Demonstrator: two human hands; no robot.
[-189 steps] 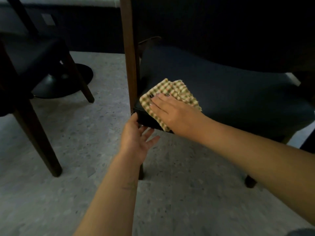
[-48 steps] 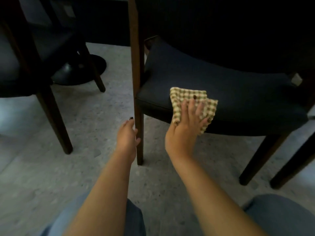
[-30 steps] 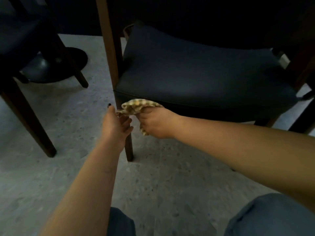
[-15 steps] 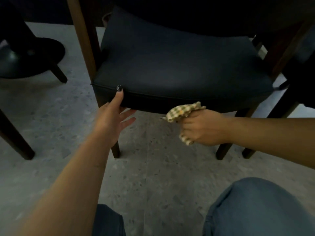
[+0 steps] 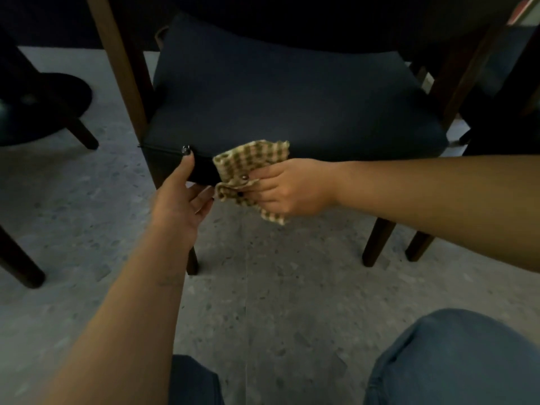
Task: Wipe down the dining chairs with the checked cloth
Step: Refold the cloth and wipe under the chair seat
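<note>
1. A dining chair with a dark navy padded seat and brown wooden legs fills the upper middle of the frame, standing on a grey speckled stone floor.
2. The right hand reaches in from the right edge to the frame's centre; its fingers and thumb are curled round a bunched cloth of green and cream checks, which it grips.
3. The checked cloth lies against the front edge of the seat, left of the edge's middle; its upper part laps onto the seat's top rim and a loose corner hangs below the hand.
4. The left hand comes up from the lower left, fingers loosely extended and holding nothing. Its thumb, with a dark painted nail, touches the seat's front seam just left of the cloth; the other fingers sit below the seat edge.
5. The two hands are near each other without touching.
6. The dark wooden legs of another chair show at the left edge, and a round black pedestal base sits at upper left.
7. Blue denim-clad knees occupy the bottom edge.
</note>
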